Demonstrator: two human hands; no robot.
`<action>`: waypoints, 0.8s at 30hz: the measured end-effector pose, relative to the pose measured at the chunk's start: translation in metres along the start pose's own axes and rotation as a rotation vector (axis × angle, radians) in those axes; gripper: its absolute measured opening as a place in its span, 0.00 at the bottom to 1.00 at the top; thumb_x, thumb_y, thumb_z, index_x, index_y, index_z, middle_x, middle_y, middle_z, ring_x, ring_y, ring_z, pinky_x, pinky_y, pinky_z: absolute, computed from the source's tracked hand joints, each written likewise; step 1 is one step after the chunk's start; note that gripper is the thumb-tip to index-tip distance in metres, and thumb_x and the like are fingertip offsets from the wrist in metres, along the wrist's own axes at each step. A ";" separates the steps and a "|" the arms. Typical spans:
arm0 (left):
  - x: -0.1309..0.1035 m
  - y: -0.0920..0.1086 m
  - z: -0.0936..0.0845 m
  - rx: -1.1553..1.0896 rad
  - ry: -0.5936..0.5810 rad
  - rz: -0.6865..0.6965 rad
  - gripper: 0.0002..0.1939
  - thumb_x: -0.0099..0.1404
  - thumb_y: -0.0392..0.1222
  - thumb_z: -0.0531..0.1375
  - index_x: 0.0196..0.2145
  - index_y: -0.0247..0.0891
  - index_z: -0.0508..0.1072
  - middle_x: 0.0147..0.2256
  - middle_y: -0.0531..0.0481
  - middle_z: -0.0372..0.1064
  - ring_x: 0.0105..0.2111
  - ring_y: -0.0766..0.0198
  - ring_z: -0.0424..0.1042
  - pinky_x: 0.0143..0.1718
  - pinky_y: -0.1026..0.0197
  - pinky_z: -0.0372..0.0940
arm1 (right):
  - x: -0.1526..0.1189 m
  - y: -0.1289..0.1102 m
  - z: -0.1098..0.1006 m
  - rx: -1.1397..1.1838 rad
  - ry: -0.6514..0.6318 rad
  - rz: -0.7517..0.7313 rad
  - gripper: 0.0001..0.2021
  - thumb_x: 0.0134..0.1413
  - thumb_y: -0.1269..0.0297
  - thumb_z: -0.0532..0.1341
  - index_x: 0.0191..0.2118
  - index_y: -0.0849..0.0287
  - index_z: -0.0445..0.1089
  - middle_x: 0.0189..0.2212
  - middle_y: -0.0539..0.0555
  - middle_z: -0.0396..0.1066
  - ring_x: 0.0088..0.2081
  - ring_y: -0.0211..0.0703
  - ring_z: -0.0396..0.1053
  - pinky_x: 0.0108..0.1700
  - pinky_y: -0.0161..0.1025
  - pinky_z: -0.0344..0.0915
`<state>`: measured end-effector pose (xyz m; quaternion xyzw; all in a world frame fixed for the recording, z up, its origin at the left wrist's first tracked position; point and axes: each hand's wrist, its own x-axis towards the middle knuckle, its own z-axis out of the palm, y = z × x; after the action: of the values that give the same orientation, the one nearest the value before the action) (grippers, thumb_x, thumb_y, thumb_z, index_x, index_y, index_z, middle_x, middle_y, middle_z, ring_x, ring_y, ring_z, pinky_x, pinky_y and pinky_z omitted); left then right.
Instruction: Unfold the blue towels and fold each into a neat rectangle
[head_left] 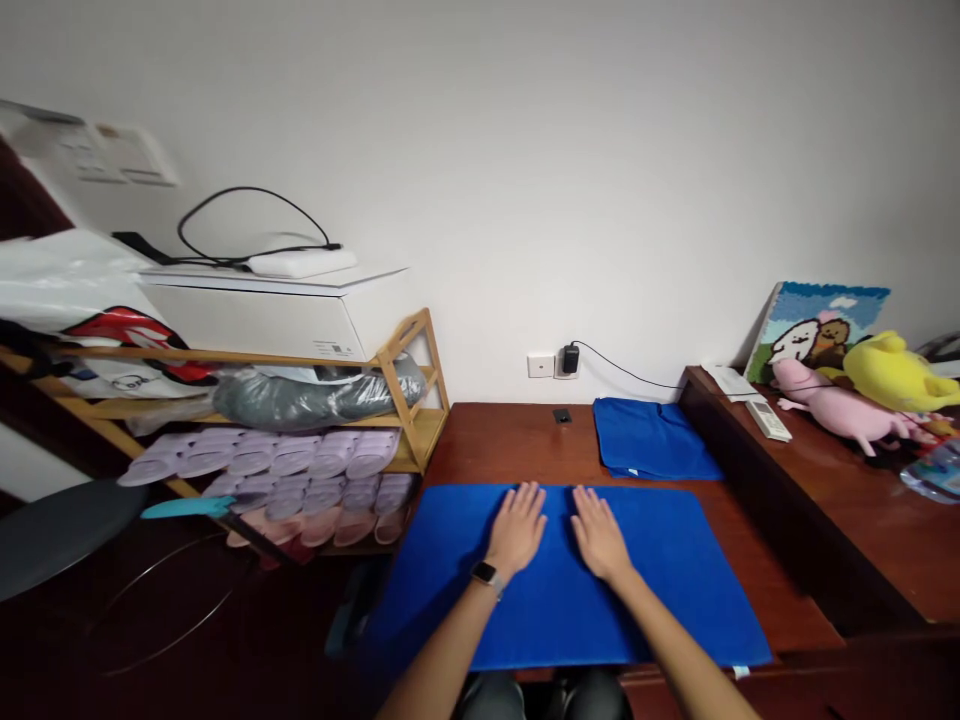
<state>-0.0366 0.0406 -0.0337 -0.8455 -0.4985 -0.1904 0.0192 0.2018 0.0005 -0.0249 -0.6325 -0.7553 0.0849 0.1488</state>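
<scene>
A blue cloth point(675, 570) lies spread flat on the reddish-brown wooden desk point(517, 440), with a small white tag at its near right corner. My left hand point(517, 530) rests palm down on the cloth's far half, fingers stretched out, a watch on its wrist. Beside it, a short gap to the right, my right hand point(600, 535) also lies flat with its fingers extended. Neither hand holds anything. Behind the cloth, at the back right of the desk, sits a folded blue cloth point(652, 440).
Left of the desk stands a wooden rack point(416, 400) with rows of slippers point(300, 455) and a white box point(262, 315) on top. A raised ledge at right carries a remote control point(768, 420) and plush toys point(832, 400). A black plug point(571, 358) sits in the wall socket.
</scene>
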 end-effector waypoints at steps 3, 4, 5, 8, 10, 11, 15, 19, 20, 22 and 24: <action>0.002 0.017 0.019 -0.022 -0.039 0.015 0.31 0.79 0.49 0.48 0.76 0.46 0.60 0.73 0.43 0.61 0.74 0.48 0.58 0.75 0.37 0.52 | 0.011 -0.030 0.011 0.007 -0.111 -0.052 0.32 0.76 0.55 0.40 0.79 0.56 0.52 0.78 0.55 0.50 0.79 0.51 0.44 0.79 0.58 0.43; -0.003 0.004 0.020 -0.010 -0.044 -0.048 0.31 0.79 0.50 0.48 0.75 0.46 0.61 0.73 0.42 0.62 0.74 0.47 0.59 0.74 0.36 0.53 | 0.011 -0.021 0.009 -0.004 -0.132 -0.039 0.32 0.76 0.55 0.41 0.79 0.56 0.52 0.78 0.54 0.50 0.79 0.50 0.44 0.79 0.58 0.43; -0.009 -0.018 0.017 0.010 -0.046 -0.128 0.31 0.79 0.52 0.47 0.75 0.46 0.62 0.72 0.41 0.63 0.73 0.45 0.60 0.73 0.35 0.55 | 0.010 -0.002 0.005 -0.018 -0.142 -0.014 0.32 0.76 0.54 0.41 0.79 0.55 0.52 0.78 0.53 0.50 0.79 0.49 0.44 0.79 0.58 0.43; -0.038 -0.107 -0.001 0.099 -0.007 -0.308 0.34 0.78 0.56 0.45 0.73 0.41 0.65 0.71 0.37 0.65 0.72 0.41 0.63 0.70 0.31 0.58 | -0.009 0.093 -0.017 -0.078 -0.111 0.154 0.33 0.76 0.50 0.40 0.79 0.51 0.51 0.78 0.52 0.49 0.79 0.49 0.45 0.79 0.59 0.43; -0.057 -0.157 -0.014 0.159 0.036 -0.360 0.35 0.77 0.56 0.43 0.72 0.38 0.66 0.70 0.36 0.66 0.72 0.40 0.63 0.70 0.30 0.58 | -0.027 0.162 -0.029 -0.141 -0.066 0.330 0.34 0.75 0.49 0.40 0.79 0.54 0.52 0.78 0.54 0.50 0.79 0.52 0.45 0.78 0.60 0.45; -0.065 -0.174 -0.018 0.177 0.039 -0.361 0.35 0.77 0.56 0.43 0.72 0.37 0.67 0.70 0.35 0.66 0.72 0.40 0.63 0.70 0.31 0.59 | -0.036 0.191 -0.033 -0.169 -0.050 0.409 0.35 0.74 0.50 0.39 0.79 0.57 0.52 0.78 0.55 0.49 0.79 0.53 0.45 0.78 0.60 0.45; -0.077 -0.187 -0.020 0.226 0.042 -0.354 0.36 0.77 0.56 0.42 0.71 0.33 0.68 0.70 0.34 0.65 0.71 0.41 0.63 0.70 0.33 0.60 | -0.053 0.248 -0.033 -0.191 -0.051 0.475 0.37 0.73 0.50 0.37 0.80 0.63 0.47 0.79 0.55 0.45 0.79 0.50 0.41 0.78 0.55 0.45; -0.073 -0.175 -0.019 0.241 0.050 -0.371 0.36 0.78 0.55 0.42 0.70 0.33 0.69 0.70 0.33 0.66 0.71 0.40 0.64 0.70 0.32 0.59 | -0.047 0.245 -0.035 -0.200 -0.063 0.482 0.37 0.73 0.51 0.36 0.80 0.60 0.48 0.79 0.54 0.45 0.79 0.53 0.42 0.78 0.60 0.45; -0.072 -0.175 -0.021 0.236 0.043 -0.378 0.35 0.78 0.55 0.42 0.70 0.33 0.69 0.69 0.33 0.66 0.71 0.40 0.64 0.70 0.32 0.59 | -0.045 0.243 -0.039 -0.204 -0.073 0.490 0.37 0.72 0.51 0.37 0.80 0.59 0.49 0.79 0.55 0.45 0.79 0.54 0.43 0.78 0.61 0.45; -0.068 -0.174 -0.028 0.224 0.029 -0.405 0.35 0.77 0.54 0.43 0.70 0.31 0.68 0.69 0.31 0.66 0.71 0.40 0.64 0.71 0.33 0.58 | -0.039 0.234 -0.046 -0.212 -0.090 0.510 0.36 0.72 0.53 0.37 0.79 0.60 0.51 0.79 0.56 0.47 0.79 0.55 0.45 0.78 0.62 0.44; -0.060 -0.167 -0.033 0.207 0.028 -0.421 0.36 0.77 0.54 0.45 0.71 0.29 0.67 0.70 0.29 0.65 0.71 0.39 0.63 0.72 0.34 0.57 | -0.031 0.215 -0.052 -0.221 -0.059 0.514 0.36 0.72 0.55 0.37 0.79 0.62 0.52 0.78 0.57 0.48 0.79 0.56 0.45 0.78 0.62 0.43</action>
<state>-0.2144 0.0664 -0.0496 -0.7138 -0.6802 -0.1500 0.0726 0.4243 0.0064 -0.0482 -0.8130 -0.5788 0.0554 0.0302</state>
